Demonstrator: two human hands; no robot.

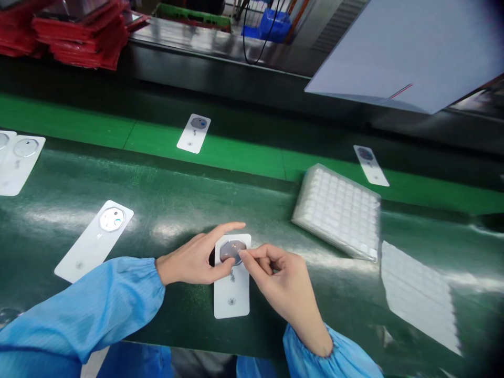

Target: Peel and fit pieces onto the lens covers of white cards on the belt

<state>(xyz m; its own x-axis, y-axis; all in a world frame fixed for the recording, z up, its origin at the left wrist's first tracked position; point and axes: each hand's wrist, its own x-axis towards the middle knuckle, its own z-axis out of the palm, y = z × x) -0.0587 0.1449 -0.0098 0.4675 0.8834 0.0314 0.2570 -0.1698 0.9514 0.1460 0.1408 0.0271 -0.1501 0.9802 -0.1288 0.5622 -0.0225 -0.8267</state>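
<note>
A white phone-shaped panel [232, 294] with a silvery, cornered disc near its top lies flat on the green work surface in front of me. My left hand [199, 258] is at its left edge, thumb and index finger spread apart, the thumb reaching over the panel beside the disc. From the right, my right hand [279, 270] has thumb and index finger pinched together at the disc's right edge. Whatever lies between those fingertips is too small or hidden to make out. Blue sleeves cover both forearms.
Left lies another white panel [84, 252]; more panels [194, 134] lie along the bright green strip. A clear tray of white pieces [338, 210] and a jagged-edged white sheet [419, 296] are on the right. Red stacks [84, 34] stand at upper left; a pale board [413, 47] overhangs upper right.
</note>
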